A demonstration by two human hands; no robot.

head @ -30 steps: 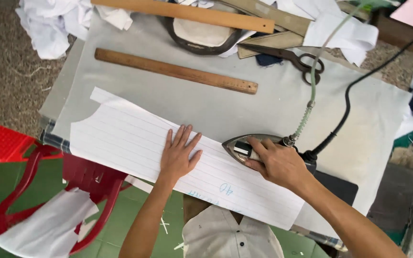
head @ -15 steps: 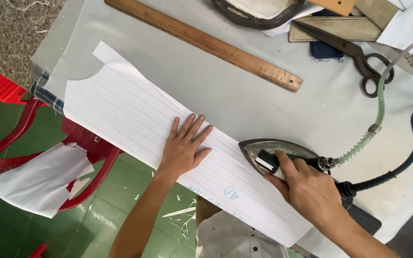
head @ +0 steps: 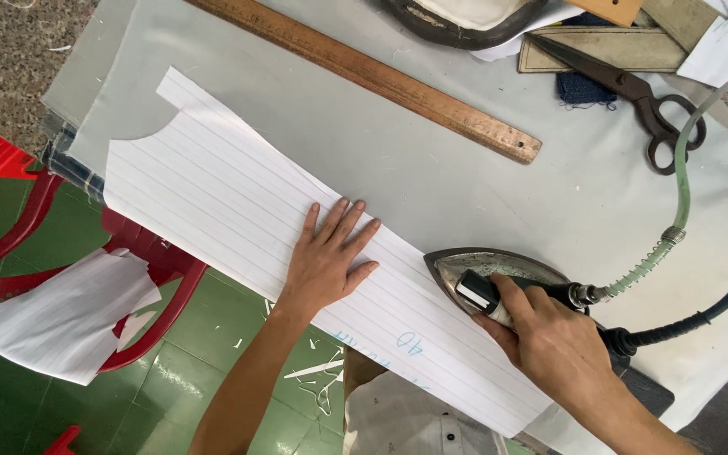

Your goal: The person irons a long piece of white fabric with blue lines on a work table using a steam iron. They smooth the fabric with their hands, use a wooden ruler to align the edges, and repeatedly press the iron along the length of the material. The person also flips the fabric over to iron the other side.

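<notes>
Left hand [head: 328, 257]: flat, fingers spread, palm down on the panel; it grips nothing.
Right hand [head: 549, 341]: closed round the handle of the iron.
Hands: apart, the left nearer the middle of the table's front edge, the right toward its right end.
Panel [head: 212, 198]: long white striped fabric piece lying slantwise along the front edge of the table, one curved cut-out at its far left end; blue handwritten marks near the front edge, between the two hands.
Iron [head: 486, 268]: dark metal, pointed nose aimed left, its sole on the panel's back edge and the cloth; a green hose [head: 677, 181] and a black cable [head: 718, 299] run from its heel toward the right edge.
Table [head: 482, 181]: covered in pale grey cloth.
Ruler [head: 372, 72]: long, wooden, lying slantwise behind the panel, well apart from it.
Scissors [head: 642, 97]: dark, near the back right corner.
Chair [head: 35, 253]: red plastic, off the left front corner, with white fabric [head: 52, 312] on its seat.
</notes>
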